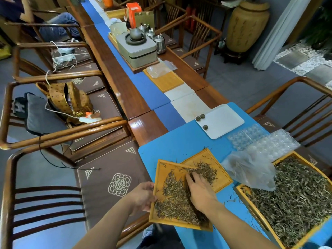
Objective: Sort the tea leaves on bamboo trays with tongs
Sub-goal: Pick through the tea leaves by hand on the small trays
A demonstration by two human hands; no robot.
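My left hand [142,196] grips the left rim of a small bamboo tray [161,174] that is tilted, its far corner resting over a second small bamboo tray [221,178]. Dry tea leaves [175,200] cover the held tray and spill onto the second one. My right hand [199,190] lies flat on the leaves, fingers spread and pushing among them near the trays' overlap. A large bamboo tray [251,204] at the right holds a thick layer of tea leaves [294,198]. No tongs are in view.
A crumpled clear plastic bag [249,169] lies on the big tray's corner. Behind it are clear blister moulds [264,141] and a white tray [224,121] with three tea balls. Loose leaves dot the blue mat [179,141]. Wooden chairs flank the table; tea ware stands farther back.
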